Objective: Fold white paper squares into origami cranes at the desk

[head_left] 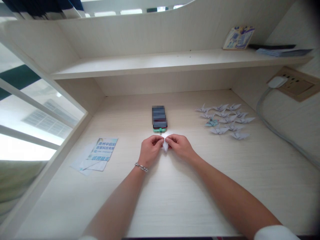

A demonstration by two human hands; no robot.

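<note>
2 arms [230,190], 2 hands [151,149] [180,146] w/ 1 folded paper [165,146], approx. 12 cranes [219,130]

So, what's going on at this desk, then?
A person's left hand and right hand pinch a small white folded-paper piece between them. Just beyond lies a dark rectangular phone. To the right sit small folded-paper birds, mostly white, one blue-green, grouped on the pale wooden desk.

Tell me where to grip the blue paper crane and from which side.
Pinch the blue paper crane at its left tip, probably coming from the left: this tip points outward from the group, while white cranes sit close behind and at its near right.
</note>
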